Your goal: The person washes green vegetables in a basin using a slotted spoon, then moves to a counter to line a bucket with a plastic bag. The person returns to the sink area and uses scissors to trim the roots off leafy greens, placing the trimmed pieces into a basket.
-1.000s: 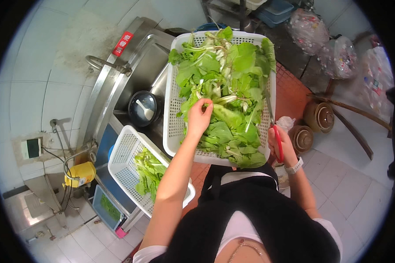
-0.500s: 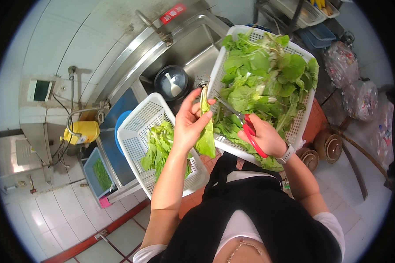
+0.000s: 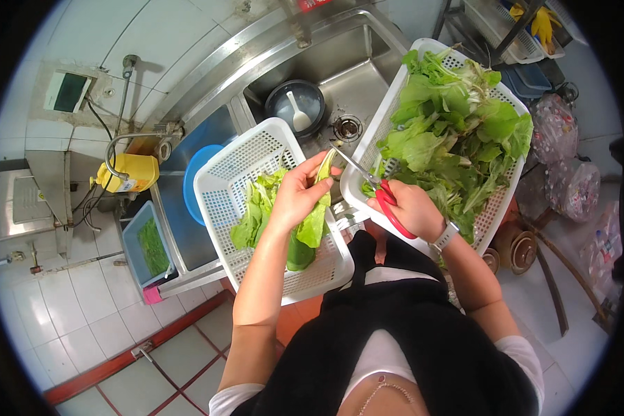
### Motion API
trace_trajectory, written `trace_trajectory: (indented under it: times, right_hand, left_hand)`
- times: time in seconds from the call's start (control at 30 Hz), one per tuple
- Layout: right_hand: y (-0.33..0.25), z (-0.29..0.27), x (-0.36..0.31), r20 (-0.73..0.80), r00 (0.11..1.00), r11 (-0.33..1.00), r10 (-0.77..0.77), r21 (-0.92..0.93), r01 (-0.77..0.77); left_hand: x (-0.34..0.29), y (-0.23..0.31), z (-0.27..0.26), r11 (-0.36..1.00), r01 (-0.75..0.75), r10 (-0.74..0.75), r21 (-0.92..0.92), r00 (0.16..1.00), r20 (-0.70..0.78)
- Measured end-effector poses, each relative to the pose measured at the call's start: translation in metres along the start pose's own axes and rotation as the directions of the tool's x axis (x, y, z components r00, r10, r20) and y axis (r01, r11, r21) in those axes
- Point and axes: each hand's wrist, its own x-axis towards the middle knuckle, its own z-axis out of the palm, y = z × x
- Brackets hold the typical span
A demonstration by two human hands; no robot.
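Observation:
In my left hand [image 3: 299, 197] is a leafy green [image 3: 315, 227], pinched near its stem end, with its leaf hanging down over the smaller white basket [image 3: 208, 194]. My right hand [image 3: 416, 211] has its fingers in the red handles of a pair of scissors [image 3: 394, 216]. Their metal blades point up and left, the tips close to the stem end at my left fingertips. More cut leaves [image 3: 251, 225] lie in the smaller basket under my left hand. A larger white basket [image 3: 390, 111] to the right is heaped with leafy greens [image 3: 457, 132].
Behind the baskets is a steel sink [image 3: 367, 87] holding a dark bowl [image 3: 277, 104] with a white spoon [image 3: 299, 118]. At left are a blue basin [image 3: 193, 187], a yellow jug [image 3: 135, 172] and a tub [image 3: 133, 243] of chopped greens. Jars [image 3: 514, 249] and bagged bottles [image 3: 572, 187] stand right.
The view has shifted, bringing the sink drain into sight. My left hand and its leafy green are closer over the smaller basket. The scissors remain in my right hand.

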Motion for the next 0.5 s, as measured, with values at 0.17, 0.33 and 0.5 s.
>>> trace_trajectory:
  times: [0.17, 0.33, 0.5]
  right_hand:
    - [0.019, 0.013, -0.002, 0.013, 0.996, 0.972, 0.083, 0.218, -0.084]
    - [0.05, 0.005, -0.036, -0.12, 0.973, 0.915, 0.195, 0.378, -0.137]
    - [0.086, -0.028, -0.083, -0.154, 0.896, 0.736, 0.417, 0.636, -0.233]
  left_hand:
    - [-0.021, -0.023, -0.064, 0.982, 0.029, -0.013, 0.187, 0.996, -0.089]
    - [-0.024, -0.028, -0.087, -0.066, 0.294, 0.239, 0.953, 0.932, -0.271]
    - [0.072, -0.036, 0.055, 0.604, -0.45, 0.478, 0.658, 0.865, 0.154]
